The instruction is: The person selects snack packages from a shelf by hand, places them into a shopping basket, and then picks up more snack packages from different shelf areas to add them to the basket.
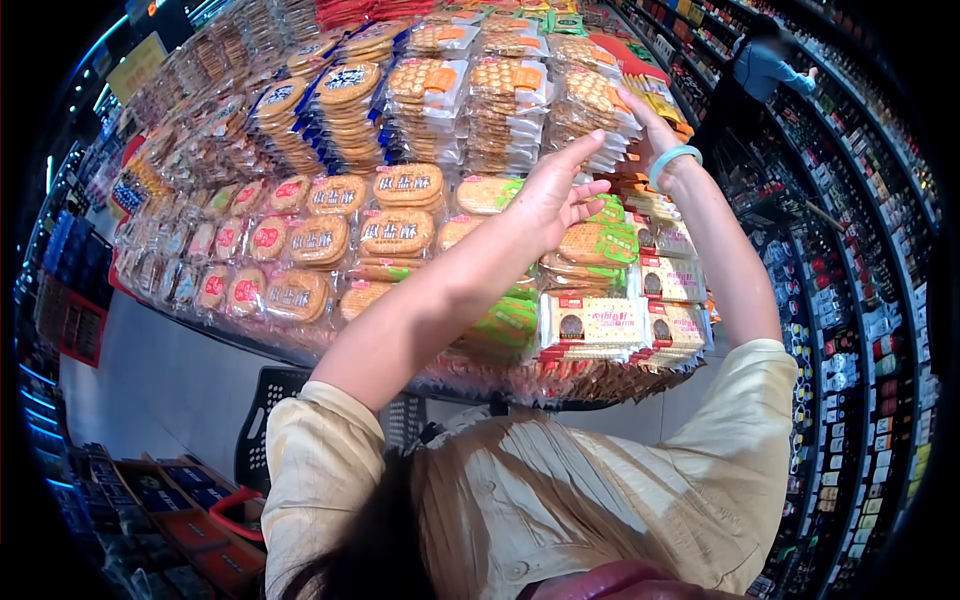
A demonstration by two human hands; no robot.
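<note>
My left hand [560, 193] reaches over the display with thumb and fingers apart, holding nothing. It is just below a stack of clear-wrapped round biscuits with orange labels [592, 92]. My right hand [655, 138], a pale green bangle [674, 165] at its wrist, lies along the right side of that stack with fingers stretched out, apparently touching the wrappers. Biscuit packs with green labels [608, 243] lie under my left hand. Below them are cream packs with a dark round picture [594, 326]. My left forearm hides some of the packs.
More round biscuit packs [403, 232] and blue-edged stacks [350, 85] fill the display to the left. A black basket with a red handle [237, 503] is near my left side. At the upper right a person in a blue top [757, 70] stands by long shelves [880, 330].
</note>
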